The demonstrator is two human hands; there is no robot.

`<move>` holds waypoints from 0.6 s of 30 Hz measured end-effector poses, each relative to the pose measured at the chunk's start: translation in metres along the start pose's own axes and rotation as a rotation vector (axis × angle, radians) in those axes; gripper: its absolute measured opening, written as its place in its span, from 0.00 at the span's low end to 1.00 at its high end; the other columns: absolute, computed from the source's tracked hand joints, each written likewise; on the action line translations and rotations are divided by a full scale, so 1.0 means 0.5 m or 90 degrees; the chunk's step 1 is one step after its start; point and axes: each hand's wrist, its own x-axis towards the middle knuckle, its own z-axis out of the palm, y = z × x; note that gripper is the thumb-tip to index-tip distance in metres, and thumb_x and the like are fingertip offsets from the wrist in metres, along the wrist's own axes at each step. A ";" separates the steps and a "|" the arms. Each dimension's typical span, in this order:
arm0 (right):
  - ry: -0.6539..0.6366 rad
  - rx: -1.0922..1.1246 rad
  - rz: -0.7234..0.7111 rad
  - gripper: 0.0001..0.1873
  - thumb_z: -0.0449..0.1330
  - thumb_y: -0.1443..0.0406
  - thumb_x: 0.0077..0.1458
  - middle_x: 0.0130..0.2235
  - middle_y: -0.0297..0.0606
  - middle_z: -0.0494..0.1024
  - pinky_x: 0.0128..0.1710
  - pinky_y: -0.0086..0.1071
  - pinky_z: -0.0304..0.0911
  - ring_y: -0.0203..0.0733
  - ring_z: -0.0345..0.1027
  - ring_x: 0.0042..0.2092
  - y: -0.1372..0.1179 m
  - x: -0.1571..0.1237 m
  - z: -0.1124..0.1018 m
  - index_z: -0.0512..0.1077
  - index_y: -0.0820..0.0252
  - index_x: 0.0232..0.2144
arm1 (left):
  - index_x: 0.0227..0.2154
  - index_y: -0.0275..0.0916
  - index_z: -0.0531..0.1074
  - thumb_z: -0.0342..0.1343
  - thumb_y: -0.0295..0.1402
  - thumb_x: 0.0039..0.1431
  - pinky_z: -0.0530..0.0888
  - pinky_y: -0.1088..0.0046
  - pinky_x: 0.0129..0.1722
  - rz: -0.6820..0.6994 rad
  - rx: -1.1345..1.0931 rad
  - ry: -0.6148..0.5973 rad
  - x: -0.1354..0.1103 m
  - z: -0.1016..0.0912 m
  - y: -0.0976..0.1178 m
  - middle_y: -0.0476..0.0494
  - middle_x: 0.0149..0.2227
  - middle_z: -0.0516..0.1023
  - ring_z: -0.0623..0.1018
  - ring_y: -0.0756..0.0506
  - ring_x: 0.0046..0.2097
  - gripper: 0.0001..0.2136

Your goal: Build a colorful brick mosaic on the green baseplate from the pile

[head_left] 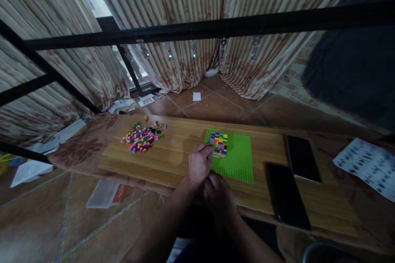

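A green studded baseplate (pixel 237 158) lies on a wooden board (pixel 173 148). Rows of small coloured bricks (pixel 220 144) cover its upper left corner. My left hand (pixel 200 164) rests at the plate's left edge, fingers curled, with thumb and forefinger pinched beside the brick rows; what they pinch is too small to make out. My right hand (pixel 219 197) sits just below the left hand at the board's near edge, fingers folded under and hidden. A heap of loose coloured bricks (pixel 142 136) lies far left on the board.
Two dark phones (pixel 286 197) (pixel 302 158) lie right of the plate. A printed sheet (pixel 367 166) is at the far right. A black metal frame (pixel 197 28) crosses overhead. Papers and a plastic lid (pixel 101 193) lie on the tiled floor before striped curtains.
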 end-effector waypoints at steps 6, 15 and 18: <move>-0.006 0.007 0.007 0.07 0.56 0.73 0.53 0.35 0.38 0.69 0.40 0.36 0.60 0.44 0.61 0.37 -0.002 0.001 -0.008 0.70 0.58 0.33 | 0.40 0.44 0.77 0.51 0.25 0.61 0.74 0.71 0.45 0.033 0.021 -0.006 0.002 0.002 -0.007 0.47 0.40 0.78 0.75 0.48 0.42 0.11; -0.015 0.019 -0.004 0.07 0.56 0.73 0.54 0.40 0.41 0.70 0.44 0.36 0.60 0.45 0.62 0.41 -0.001 0.002 -0.015 0.70 0.59 0.36 | 0.41 0.43 0.76 0.51 0.23 0.60 0.74 0.70 0.47 0.074 0.035 -0.033 0.005 0.002 -0.012 0.45 0.41 0.78 0.75 0.47 0.44 0.13; -0.013 0.012 -0.003 0.09 0.55 0.73 0.55 0.40 0.40 0.71 0.44 0.35 0.61 0.44 0.63 0.41 0.000 0.002 -0.014 0.70 0.58 0.37 | 0.41 0.44 0.77 0.50 0.24 0.60 0.74 0.70 0.48 0.051 0.024 -0.046 0.006 -0.002 -0.012 0.46 0.42 0.78 0.75 0.47 0.44 0.13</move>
